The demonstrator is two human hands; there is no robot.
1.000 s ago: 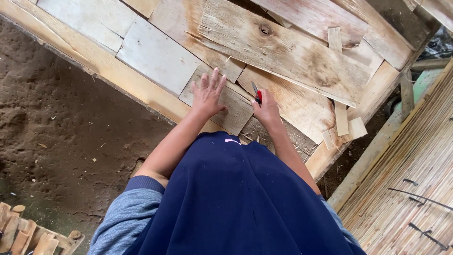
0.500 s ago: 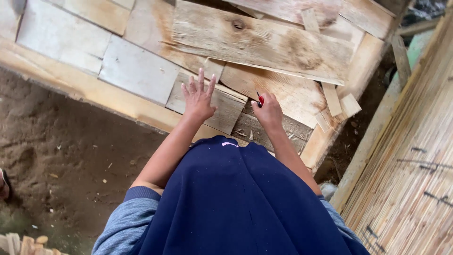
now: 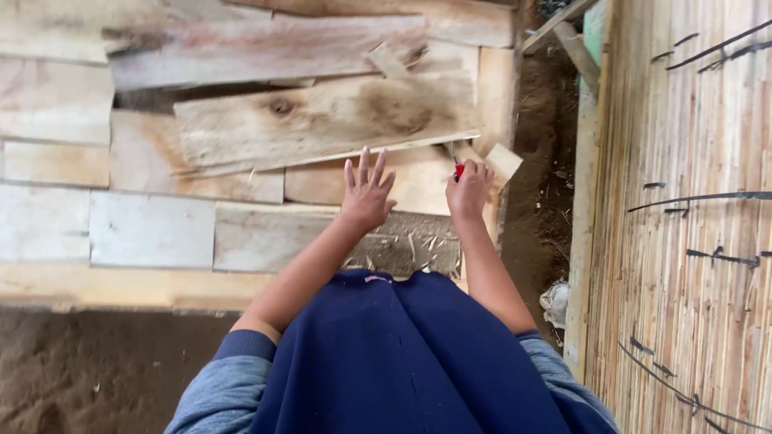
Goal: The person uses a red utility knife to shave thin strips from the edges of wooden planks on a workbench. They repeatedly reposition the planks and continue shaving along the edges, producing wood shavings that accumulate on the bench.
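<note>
The left hand [image 3: 366,197] lies flat with fingers spread wide on a pale board [image 3: 402,181], just as it did half a second ago, while the right hand [image 3: 469,191] stays closed around a red-handled tool [image 3: 458,169], its tip at the board's far edge; what kind of tool cannot be told. Since a moment ago the view has swung so the boards run level, but the hands have kept their places, which suggests steady pressing and marking or cutting. Beyond the fingers lies a knotted plank [image 3: 322,120]; a small offcut [image 3: 504,161] sits just right of the right hand. Further right, bare earth [image 3: 551,193] and a split-bamboo wall [image 3: 683,201].
</note>
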